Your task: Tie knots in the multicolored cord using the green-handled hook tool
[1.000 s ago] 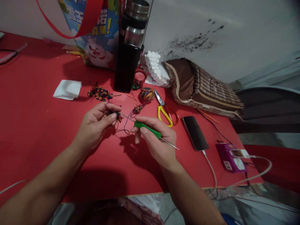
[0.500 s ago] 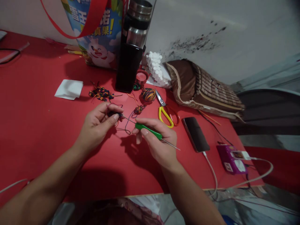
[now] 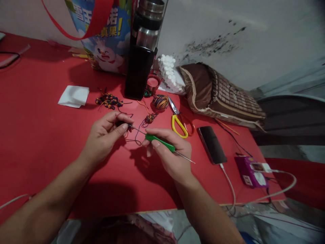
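Bag [image 3: 108, 56], contents hidden, stands by a flask [image 3: 147, 37] on the red desk [image 3: 38, 128] near a wall [image 3: 203, 20]; left grip [image 3: 103, 134] pinches yarnwork [image 3: 123, 124], right grip [image 3: 175, 156] clasps green-handled tool [image 3: 160, 141].

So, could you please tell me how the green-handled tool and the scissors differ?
The green-handled tool is held in the right hand, while the scissors lie on the red table. The tool has one straight green grip; the scissors have two loops, one yellow, one reddish. The tool's metal is a thin rod; the scissors' blades are broader. Both combine metal with coloured handles.
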Action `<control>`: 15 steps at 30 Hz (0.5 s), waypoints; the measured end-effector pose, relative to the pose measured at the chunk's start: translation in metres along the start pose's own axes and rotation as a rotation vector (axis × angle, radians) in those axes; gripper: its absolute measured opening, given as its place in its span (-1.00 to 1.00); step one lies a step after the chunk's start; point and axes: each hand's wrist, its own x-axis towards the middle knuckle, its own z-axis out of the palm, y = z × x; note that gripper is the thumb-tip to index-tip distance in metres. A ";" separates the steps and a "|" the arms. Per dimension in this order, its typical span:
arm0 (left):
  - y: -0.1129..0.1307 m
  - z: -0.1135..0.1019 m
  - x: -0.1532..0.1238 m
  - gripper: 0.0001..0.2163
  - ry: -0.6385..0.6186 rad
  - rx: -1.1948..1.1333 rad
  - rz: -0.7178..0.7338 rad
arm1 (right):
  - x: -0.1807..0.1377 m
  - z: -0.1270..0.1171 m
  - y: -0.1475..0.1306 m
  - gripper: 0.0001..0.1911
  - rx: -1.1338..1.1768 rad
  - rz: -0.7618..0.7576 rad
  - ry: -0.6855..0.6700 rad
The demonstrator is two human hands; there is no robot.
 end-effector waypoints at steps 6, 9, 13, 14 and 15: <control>-0.002 -0.002 0.001 -0.96 -0.019 -0.054 -0.015 | 0.000 0.001 0.000 -0.82 -0.003 0.016 -0.004; -0.001 -0.001 0.000 -0.95 -0.028 -0.079 -0.004 | 0.000 0.001 -0.001 -0.82 0.012 0.008 -0.008; 0.001 -0.001 -0.001 -0.96 -0.013 -0.077 -0.026 | 0.000 0.001 0.000 -0.80 0.016 -0.011 0.011; 0.001 -0.001 0.000 -0.96 -0.009 -0.080 -0.033 | 0.000 0.001 0.000 -0.80 0.020 -0.016 0.016; 0.001 -0.001 0.000 -0.96 -0.008 -0.088 -0.038 | 0.000 0.001 0.000 -0.79 0.027 -0.022 0.019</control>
